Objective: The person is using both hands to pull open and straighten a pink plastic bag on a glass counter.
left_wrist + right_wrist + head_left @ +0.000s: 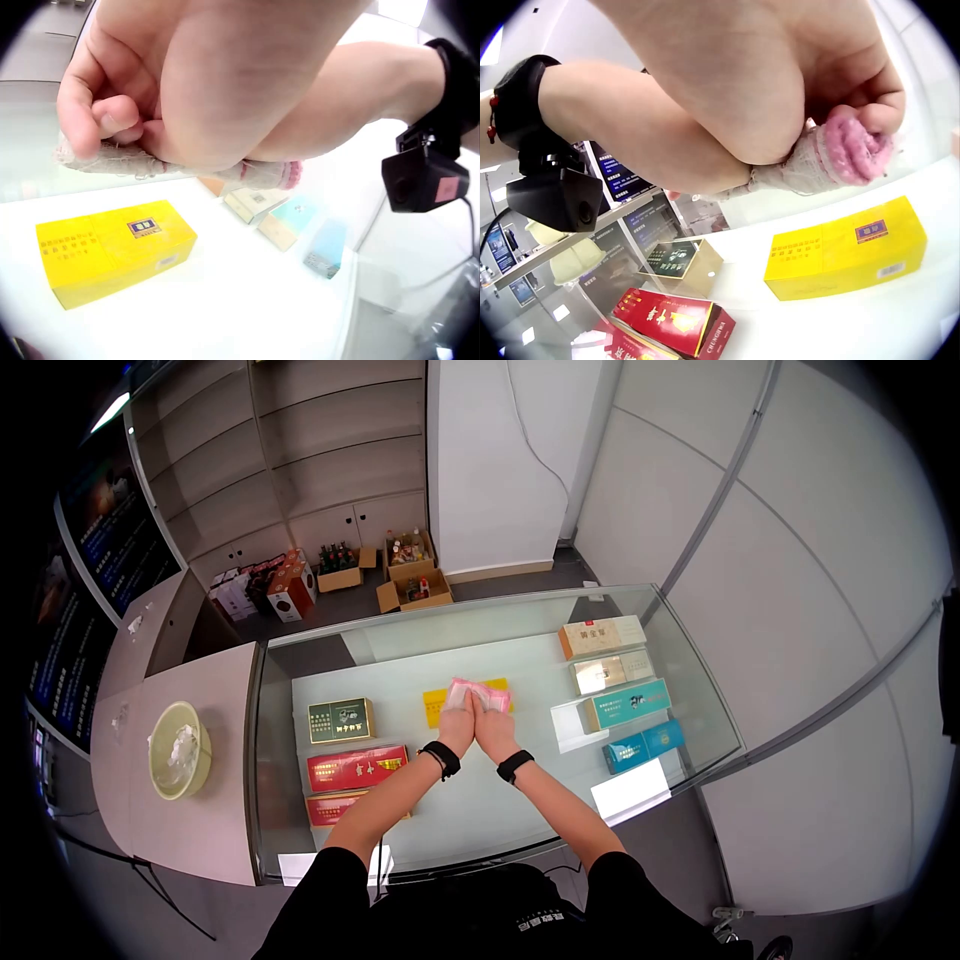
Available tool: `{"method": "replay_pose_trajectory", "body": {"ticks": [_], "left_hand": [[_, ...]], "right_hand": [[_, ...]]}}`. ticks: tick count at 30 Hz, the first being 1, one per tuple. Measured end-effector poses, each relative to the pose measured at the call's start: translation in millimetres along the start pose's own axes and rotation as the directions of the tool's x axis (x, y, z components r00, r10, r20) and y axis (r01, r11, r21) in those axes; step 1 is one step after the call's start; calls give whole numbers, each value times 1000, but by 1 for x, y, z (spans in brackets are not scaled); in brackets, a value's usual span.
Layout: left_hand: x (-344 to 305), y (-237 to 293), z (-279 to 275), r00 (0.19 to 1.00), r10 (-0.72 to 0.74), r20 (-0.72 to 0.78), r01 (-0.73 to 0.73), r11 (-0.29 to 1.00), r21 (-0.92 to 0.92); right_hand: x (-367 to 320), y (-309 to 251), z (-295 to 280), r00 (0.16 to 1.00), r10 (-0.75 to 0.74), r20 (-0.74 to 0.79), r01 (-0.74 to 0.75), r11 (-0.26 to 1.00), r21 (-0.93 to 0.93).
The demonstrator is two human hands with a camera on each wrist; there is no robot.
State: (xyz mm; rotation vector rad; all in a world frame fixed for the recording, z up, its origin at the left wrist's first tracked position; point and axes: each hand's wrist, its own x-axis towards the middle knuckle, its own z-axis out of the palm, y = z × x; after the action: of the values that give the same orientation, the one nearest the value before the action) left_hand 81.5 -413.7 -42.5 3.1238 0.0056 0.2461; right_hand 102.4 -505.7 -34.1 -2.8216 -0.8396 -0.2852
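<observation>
Both hands hold one rolled, whitish cloth (460,691) with pink edging, close over the glass top of a display case. My left hand (457,728) and right hand (494,730) are side by side, thumbs together, with the cloth spreading out past them. In the left wrist view, curled fingers (116,116) lie along the greyish roll. The right wrist view shows fingers bent around the roll near its pink end (859,150). Below the hands, beneath the glass, lies a yellow box (112,244); in the head view the hands and cloth partly cover it.
Inside the glass case (480,825), red boxes (357,767) and a dark green box (341,721) lie left, teal and cream boxes (627,705) right. A pale yellow basin (205,760) stands on the counter (230,690) at left. Cardboard cartons (415,592) with bottles sit on the floor beyond.
</observation>
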Motion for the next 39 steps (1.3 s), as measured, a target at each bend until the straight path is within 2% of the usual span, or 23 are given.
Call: {"method": "replay_pose_trajectory", "body": {"ticks": [5,7,9,11,18,20,21,23,24,29,31,33,35,38,39], "left_hand": [[-40,15,-20,998,49,40,-49,999,11],[-40,19,-17,998,29,57,-30,999,14],[-36,20,-10,996,9,85,-10,1000,17],[-27,18,-1,998,-35,58,37,998,-49],[-4,4,-13,995,57,82,-50,995,-82],[1,0,-8,998,63,8,-61,989,-136],[1,-1,-8,998,66,14,-63,988,-138],[-1,0,-8,995,73,-70,-80,992,-96],[-2,2,-10,998,58,-23,-60,994,-86],[-44,14,-28,992,110,67,-106,992,-65],[-70,25,-30,993,116,-8,-116,984,-134],[-92,34,-36,994,110,27,-104,982,-159],[-101,40,-37,988,146,46,-142,987,-72],[-91,40,-30,993,112,37,-106,986,-125],[-86,41,-28,995,92,38,-85,984,-159]], "right_hand": [[-38,-3,-18,997,-69,40,68,998,14],[-40,-2,-15,997,-79,26,79,997,-3],[-38,-3,-10,1000,-25,17,24,999,32],[-31,-1,-6,1000,-17,9,17,999,38],[-5,2,1,998,4,-69,-5,1000,-10],[-1,2,1,998,11,-66,-12,1000,-17],[0,2,0,998,12,-67,-14,1000,-26],[-1,2,-2,999,14,-52,-15,1000,-15],[-3,1,-1,999,10,-53,-12,999,-38],[-42,-2,-14,995,-59,85,61,998,-12],[-68,-2,-25,988,-84,130,85,996,2],[-90,-4,-34,983,-137,121,134,990,35],[-98,-5,-37,981,-127,147,121,991,52],[-98,-6,-30,985,-93,143,89,995,36],[-92,-3,-26,991,-103,89,101,994,36]]}}
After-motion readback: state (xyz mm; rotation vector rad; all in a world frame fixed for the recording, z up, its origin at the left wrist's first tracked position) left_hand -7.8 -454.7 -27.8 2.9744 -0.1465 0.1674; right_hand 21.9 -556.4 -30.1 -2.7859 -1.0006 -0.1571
